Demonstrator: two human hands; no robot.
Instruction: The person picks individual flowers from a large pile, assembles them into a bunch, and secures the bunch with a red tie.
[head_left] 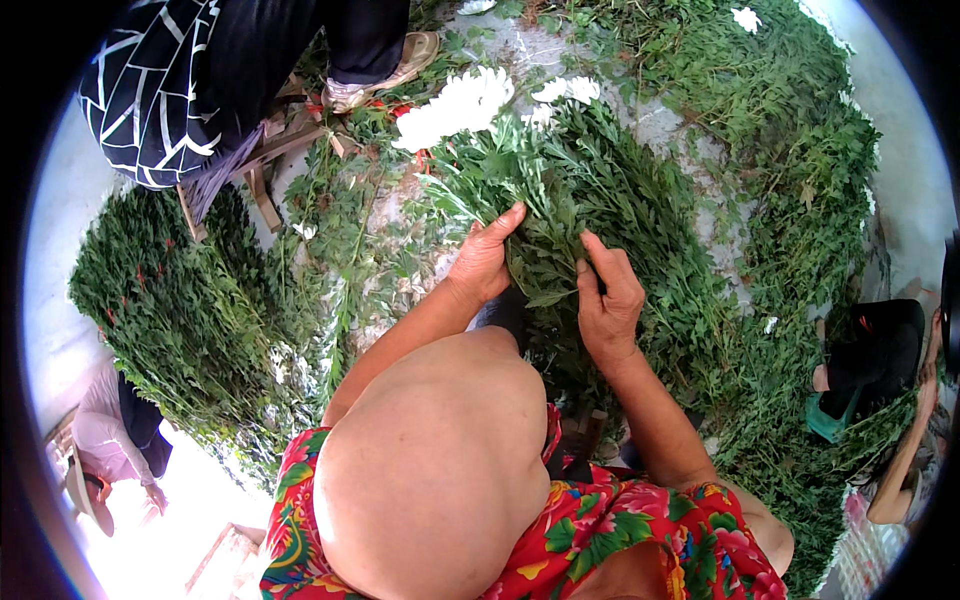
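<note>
While the left grip (483, 264) is pinching the leafy bunch (510, 165), its white flowers (460, 108) are pointing ahead, nearer that side, and its leaves are running back toward the right grip (612, 302) — whether that one is pinching any, I can't tell.
</note>
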